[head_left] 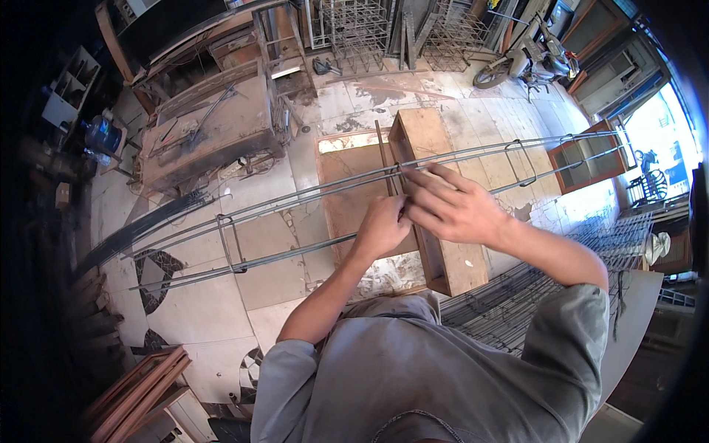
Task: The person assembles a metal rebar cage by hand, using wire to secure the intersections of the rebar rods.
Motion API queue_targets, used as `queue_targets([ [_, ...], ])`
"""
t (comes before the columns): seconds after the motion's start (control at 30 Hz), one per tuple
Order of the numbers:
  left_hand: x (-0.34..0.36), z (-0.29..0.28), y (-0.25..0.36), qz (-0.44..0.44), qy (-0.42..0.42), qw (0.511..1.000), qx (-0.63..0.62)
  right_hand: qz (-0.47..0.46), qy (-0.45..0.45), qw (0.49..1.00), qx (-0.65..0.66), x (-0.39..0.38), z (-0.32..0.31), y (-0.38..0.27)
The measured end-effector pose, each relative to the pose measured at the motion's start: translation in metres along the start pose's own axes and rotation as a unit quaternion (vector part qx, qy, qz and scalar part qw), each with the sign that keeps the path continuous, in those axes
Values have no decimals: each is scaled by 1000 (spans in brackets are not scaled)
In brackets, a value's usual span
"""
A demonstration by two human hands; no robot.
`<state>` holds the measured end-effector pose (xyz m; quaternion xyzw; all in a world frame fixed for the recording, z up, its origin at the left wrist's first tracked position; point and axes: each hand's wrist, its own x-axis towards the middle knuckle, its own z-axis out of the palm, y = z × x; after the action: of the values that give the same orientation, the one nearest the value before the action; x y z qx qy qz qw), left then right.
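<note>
Long steel rods (295,193) run across in front of me, linked by rectangular wire stirrups (230,242) at intervals; another stirrup (521,162) hangs farther right. My left hand (384,225) is closed beside the middle of the rods, over the lower bar; what its fingers hold is hidden. Right against it is my right hand (454,205), its fingers stretched out and apart over the upper rods, its thumb side close to the left fist. Beneath both hands stands a wooden box-like stand (428,136) that the rods pass over.
A low worktable (210,129) with tools stands at the far left. Dark rods (148,229) lie bundled at left. Wire mesh (509,295) is stacked near my right side. A motorbike (528,63) is parked at the far right, and wooden frames (144,395) lean at the near left.
</note>
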<state>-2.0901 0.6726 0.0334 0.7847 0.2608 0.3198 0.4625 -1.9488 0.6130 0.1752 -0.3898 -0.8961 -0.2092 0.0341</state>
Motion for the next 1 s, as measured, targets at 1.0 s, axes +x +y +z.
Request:
queue_targets([
  [1.0, 33, -15, 18, -115, -132, 981, 86, 458, 188, 842, 214, -69, 106, -99],
])
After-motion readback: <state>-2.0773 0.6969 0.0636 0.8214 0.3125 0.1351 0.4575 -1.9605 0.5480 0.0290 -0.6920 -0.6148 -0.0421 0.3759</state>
